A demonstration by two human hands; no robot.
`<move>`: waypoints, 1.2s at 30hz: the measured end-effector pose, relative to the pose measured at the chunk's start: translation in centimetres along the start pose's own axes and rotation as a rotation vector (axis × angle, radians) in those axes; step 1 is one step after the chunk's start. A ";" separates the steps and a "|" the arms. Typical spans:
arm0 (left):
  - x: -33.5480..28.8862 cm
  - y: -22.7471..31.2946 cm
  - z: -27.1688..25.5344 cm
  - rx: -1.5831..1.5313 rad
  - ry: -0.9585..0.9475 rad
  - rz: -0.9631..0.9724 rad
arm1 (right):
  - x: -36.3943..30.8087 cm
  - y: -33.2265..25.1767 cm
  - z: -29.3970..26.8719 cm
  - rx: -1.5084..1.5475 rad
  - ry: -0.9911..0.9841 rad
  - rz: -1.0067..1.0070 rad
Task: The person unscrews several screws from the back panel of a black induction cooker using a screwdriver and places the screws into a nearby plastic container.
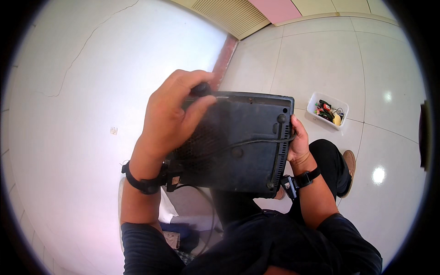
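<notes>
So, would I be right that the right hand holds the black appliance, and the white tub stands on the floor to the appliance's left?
Not quite: the head view shows the white tub to the right of the black appliance, which the right hand does hold.

I'm in a dark, near-black shirt (pixel 270 236), the short left sleeve (pixel 145 245) rippling in creases, the short right sleeve (pixel 350 242) looking smoother! Behind my left hand (pixel 168 109), a black strap (pixel 139 183) carries a boxy dark module (pixel 172 177) with a small pale patch, while behind my right hand (pixel 300 145) a second black band (pixel 311 175) bears a grey-and-black block (pixel 289 186); lower down, it's black trousers (pixel 326 162) and a brown shoe (pixel 349 166)!
</notes>
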State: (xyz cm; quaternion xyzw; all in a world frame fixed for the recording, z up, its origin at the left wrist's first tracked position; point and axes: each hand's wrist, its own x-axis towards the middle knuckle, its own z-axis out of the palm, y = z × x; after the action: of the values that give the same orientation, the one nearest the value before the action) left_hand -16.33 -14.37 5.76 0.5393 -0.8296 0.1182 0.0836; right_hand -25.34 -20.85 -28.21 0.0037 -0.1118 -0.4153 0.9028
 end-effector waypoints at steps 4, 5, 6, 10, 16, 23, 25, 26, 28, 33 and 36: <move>-0.5 -0.3 0.4 0.027 0.059 0.007 | 0.0 0.0 -0.1 -0.004 0.000 0.008; -0.5 -0.4 0.6 0.051 0.071 0.038 | 0.0 0.1 -0.1 -0.004 0.003 0.013; -0.5 -0.5 0.8 0.074 0.082 0.071 | 0.1 0.0 -0.2 -0.004 0.000 0.013; -0.8 -0.4 0.5 0.263 0.103 0.063 | 0.2 -0.1 -0.3 -0.010 -0.002 0.008; -1.6 -0.2 1.1 0.237 0.106 0.015 | 0.3 -0.1 -0.4 -0.007 -0.014 0.013; -3.2 -0.4 0.9 -0.224 0.301 -0.143 | 0.3 0.2 0.1 -0.050 0.020 0.003; -3.1 -0.2 0.3 -0.396 0.500 -0.156 | 0.2 -0.1 0.1 -0.080 0.056 -0.003; -2.6 0.1 -0.3 -0.503 0.616 -0.150 | 0.1 -0.2 0.2 -0.094 0.073 -0.005; -2.0 0.6 -1.8 -0.597 0.737 -0.220 | 0.1 -0.1 1.0 -0.100 0.117 0.006; -1.7 -0.3 -3.2 -0.828 0.897 -0.238 | 0.0 0.4 0.8 -0.116 0.171 0.024; -1.3 0.2 -3.6 -0.857 0.946 -0.224 | 0.0 0.2 0.5 -0.109 0.119 0.018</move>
State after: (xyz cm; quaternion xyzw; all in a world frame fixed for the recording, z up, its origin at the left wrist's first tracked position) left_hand -15.95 -12.10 8.84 0.4313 -0.6156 -0.0080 0.6595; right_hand -25.24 -20.70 -27.72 -0.0219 -0.0350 -0.4119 0.9103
